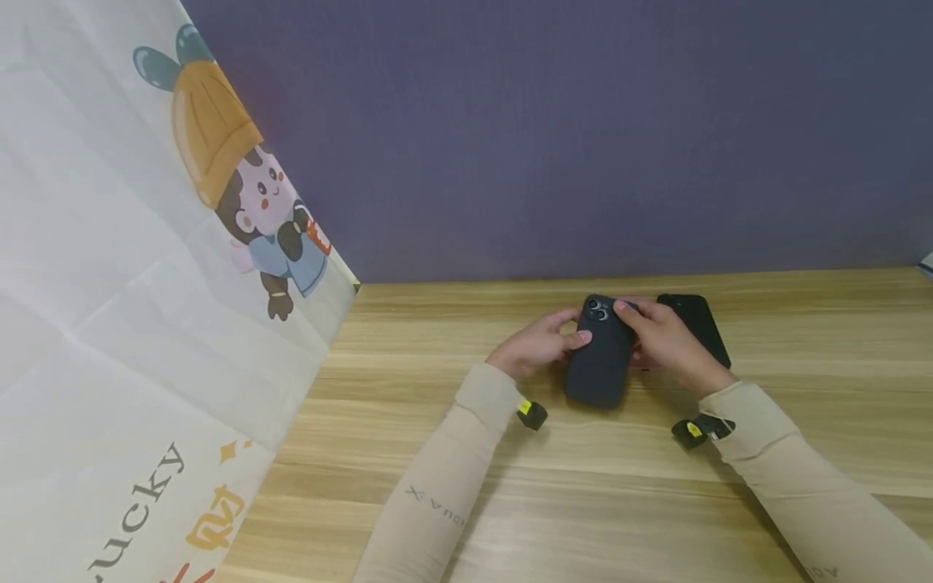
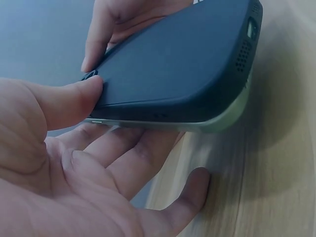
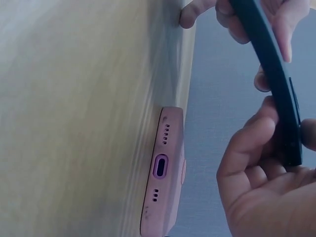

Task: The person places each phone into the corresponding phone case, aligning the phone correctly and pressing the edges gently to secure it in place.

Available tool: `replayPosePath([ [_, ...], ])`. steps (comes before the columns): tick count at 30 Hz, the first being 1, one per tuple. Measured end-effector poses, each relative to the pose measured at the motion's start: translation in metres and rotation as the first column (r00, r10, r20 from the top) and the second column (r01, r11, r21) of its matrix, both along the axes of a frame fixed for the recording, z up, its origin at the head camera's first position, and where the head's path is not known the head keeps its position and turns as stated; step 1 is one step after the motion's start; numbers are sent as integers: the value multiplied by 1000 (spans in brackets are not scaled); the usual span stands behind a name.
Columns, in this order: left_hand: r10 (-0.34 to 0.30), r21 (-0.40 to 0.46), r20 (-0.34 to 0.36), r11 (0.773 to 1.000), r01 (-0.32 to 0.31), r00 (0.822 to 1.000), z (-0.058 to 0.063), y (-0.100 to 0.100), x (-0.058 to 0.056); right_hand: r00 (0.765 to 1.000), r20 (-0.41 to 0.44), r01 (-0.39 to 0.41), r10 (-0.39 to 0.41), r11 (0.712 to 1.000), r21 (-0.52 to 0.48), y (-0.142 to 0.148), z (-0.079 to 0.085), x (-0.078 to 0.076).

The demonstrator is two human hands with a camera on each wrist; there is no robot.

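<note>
A dark phone case (image 1: 601,368) with two camera lenses at its upper end is held back side up above the table. My left hand (image 1: 541,340) grips its left edge, thumb on the back and fingers underneath. On the other side, my right hand (image 1: 665,338) pinches the upper right edge near the lenses. The left wrist view shows a pale phone edge (image 2: 232,117) along the underside of the dark case. Partly behind my right hand lies a pink phone case (image 3: 166,173), its charging port and speaker holes facing the right wrist camera.
A black phone (image 1: 701,324) lies on the wooden table (image 1: 583,502) to the right of the pink one. A dark blue-grey panel (image 1: 554,138) rises along the back edge. At left hangs a white printed sheet (image 1: 95,267) with a cartoon figure.
</note>
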State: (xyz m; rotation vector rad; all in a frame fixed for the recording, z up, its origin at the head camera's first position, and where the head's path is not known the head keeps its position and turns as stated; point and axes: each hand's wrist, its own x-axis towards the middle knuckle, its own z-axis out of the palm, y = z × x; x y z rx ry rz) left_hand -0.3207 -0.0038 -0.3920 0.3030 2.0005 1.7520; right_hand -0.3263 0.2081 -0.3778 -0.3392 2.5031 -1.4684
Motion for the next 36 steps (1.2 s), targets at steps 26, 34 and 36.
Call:
replayPosePath([
  [26, -47, -10, 9, 999, 47, 999, 2, 2, -1, 996, 87, -23, 29, 997, -68, 3, 2, -2],
  [34, -44, -10, 19, 999, 44, 999, 1, 2, -1, 998, 39, -46, 48, 998, -52, 4, 3, -3],
  [36, -43, -9, 25, 999, 43, 999, 2, 1, -1, 997, 46, -55, 58, 997, -62, 4, 3, -4],
])
